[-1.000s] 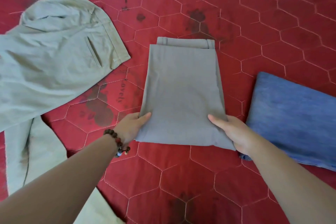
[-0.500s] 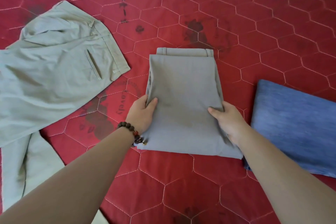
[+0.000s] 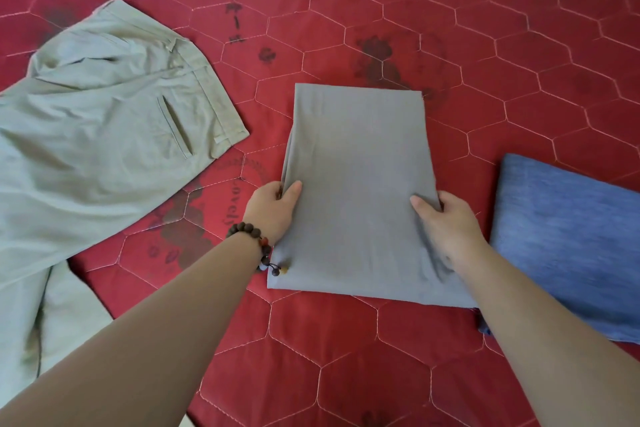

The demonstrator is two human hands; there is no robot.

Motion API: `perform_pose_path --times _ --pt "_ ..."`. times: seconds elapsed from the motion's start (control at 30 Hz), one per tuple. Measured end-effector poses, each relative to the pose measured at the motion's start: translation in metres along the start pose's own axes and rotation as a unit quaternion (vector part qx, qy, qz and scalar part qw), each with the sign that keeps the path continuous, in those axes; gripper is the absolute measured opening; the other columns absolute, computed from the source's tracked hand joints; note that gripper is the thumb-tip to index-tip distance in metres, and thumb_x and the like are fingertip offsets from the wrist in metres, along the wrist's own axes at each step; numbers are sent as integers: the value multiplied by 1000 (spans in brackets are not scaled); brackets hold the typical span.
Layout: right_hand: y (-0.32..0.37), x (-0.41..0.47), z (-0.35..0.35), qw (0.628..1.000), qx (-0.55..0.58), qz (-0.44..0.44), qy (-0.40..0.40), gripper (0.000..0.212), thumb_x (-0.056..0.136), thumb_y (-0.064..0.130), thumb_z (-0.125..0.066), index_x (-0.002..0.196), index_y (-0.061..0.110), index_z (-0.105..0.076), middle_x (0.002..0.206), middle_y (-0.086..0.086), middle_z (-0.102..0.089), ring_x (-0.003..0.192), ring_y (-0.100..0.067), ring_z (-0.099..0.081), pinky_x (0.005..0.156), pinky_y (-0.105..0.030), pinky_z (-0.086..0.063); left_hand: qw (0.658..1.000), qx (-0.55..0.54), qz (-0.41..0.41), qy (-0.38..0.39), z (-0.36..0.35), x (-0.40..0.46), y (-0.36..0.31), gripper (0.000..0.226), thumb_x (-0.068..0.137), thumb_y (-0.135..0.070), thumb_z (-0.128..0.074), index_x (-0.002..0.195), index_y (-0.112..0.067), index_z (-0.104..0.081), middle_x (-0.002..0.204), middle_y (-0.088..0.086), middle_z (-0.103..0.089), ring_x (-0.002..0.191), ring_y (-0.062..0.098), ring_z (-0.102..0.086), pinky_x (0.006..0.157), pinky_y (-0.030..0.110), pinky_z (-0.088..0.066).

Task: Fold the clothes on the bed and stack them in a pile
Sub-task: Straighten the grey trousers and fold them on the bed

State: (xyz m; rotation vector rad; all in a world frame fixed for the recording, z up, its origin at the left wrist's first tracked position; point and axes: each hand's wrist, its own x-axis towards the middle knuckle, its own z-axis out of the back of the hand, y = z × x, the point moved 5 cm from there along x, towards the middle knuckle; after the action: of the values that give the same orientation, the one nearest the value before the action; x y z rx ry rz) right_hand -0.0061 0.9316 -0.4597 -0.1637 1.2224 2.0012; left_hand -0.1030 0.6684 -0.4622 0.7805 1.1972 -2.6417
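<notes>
Folded grey trousers [image 3: 356, 163] lie as a flat rectangle in the middle of the red quilted bed [image 3: 485, 45]. My left hand [image 3: 273, 211], with a bead bracelet on the wrist, grips their left edge, thumb on top. On the opposite edge my right hand [image 3: 446, 222] grips the same way, fingers curled under the cloth. A folded blue garment [image 3: 568, 239] lies flat just right of the grey trousers. Unfolded pale green trousers [image 3: 104, 135] are spread out at the left, waistband toward the far side.
The red quilt with hexagon stitching and dark printed patches covers everything in view. One leg of the pale green trousers [image 3: 55, 322] runs down to the near left corner, beside my left forearm.
Both hands slid from the near corners up the sides of the grey trousers and closed on the edges. The waistband that showed at the far end is now hidden.
</notes>
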Motion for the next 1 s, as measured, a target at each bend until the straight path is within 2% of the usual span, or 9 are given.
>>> perform_pose_path --times 0.2,0.3,0.4,0.5,0.6,0.67,0.77,0.87,1.0 --pt "-32 -30 17 969 74 -146 186 22 86 24 -71 103 9 -70 95 -7 -76 87 -23 -73 74 -35 -59 965 -161 135 157 -1 -30 45 35 95 -39 -56 101 -7 -71 100 9 -74 87 20 -72 75 34 -59" --pt "-41 -42 25 977 100 -115 148 16 88 21 -68 99 9 -71 96 -11 -75 90 -25 -72 74 -35 -58 956 -176 140 187 -1 -42 59 26 98 -29 -54 95 -7 -69 97 9 -73 77 13 -71 68 24 -57" --pt "-39 -48 21 994 -82 -48 58 19 91 28 -66 94 9 -68 88 -4 -68 92 -28 -66 73 -30 -46 969 -123 136 167 -3 -48 56 28 98 -29 -55 87 -7 -68 92 10 -70 80 18 -67 77 33 -58" --pt "-19 -58 23 961 -248 50 -116 27 88 25 -67 104 4 -60 99 -14 -59 99 -36 -56 77 -37 -41 995 71 63 -6 9 -53 42 24 95 -30 -56 85 -9 -65 82 3 -66 78 22 -63 75 37 -54" --pt "19 -83 -13 901 -302 261 -167 33 82 14 -67 112 2 -60 115 -20 -59 109 -40 -54 95 -47 -42 954 152 -175 -187 6 -77 -3 10 90 -16 -55 93 -9 -62 97 8 -61 89 27 -57 75 34 -44" --pt "26 -95 -63 881 -337 328 -43 52 82 22 -65 129 2 -54 136 -19 -53 131 -36 -45 112 -50 -32 936 163 -284 -129 -28 -82 -23 27 89 -11 -53 111 -3 -65 123 18 -59 113 35 -54 96 41 -44" --pt "11 -95 -106 843 -433 309 80 78 91 54 -30 154 10 -14 162 -6 -14 150 -20 -5 121 -49 -3 928 261 -267 -14 -71 -72 -20 49 103 -26 -27 148 -7 -35 159 12 -23 148 23 -14 122 36 -8" --pt "-9 -82 -100 807 -482 332 82 80 89 62 -18 155 19 -7 163 2 -3 150 -16 5 119 -54 0 885 380 -270 -17 -81 -64 1 62 100 -41 -5 154 -10 -12 163 7 -5 150 17 4 122 36 3" --pt "-32 -68 -61 818 -468 333 26 56 101 40 -26 154 20 -23 162 1 -17 150 -16 -8 120 -52 -10 877 401 -258 -58 -86 -64 8 62 100 -46 -18 155 -17 -16 162 8 -8 150 25 -2 122 45 -4"
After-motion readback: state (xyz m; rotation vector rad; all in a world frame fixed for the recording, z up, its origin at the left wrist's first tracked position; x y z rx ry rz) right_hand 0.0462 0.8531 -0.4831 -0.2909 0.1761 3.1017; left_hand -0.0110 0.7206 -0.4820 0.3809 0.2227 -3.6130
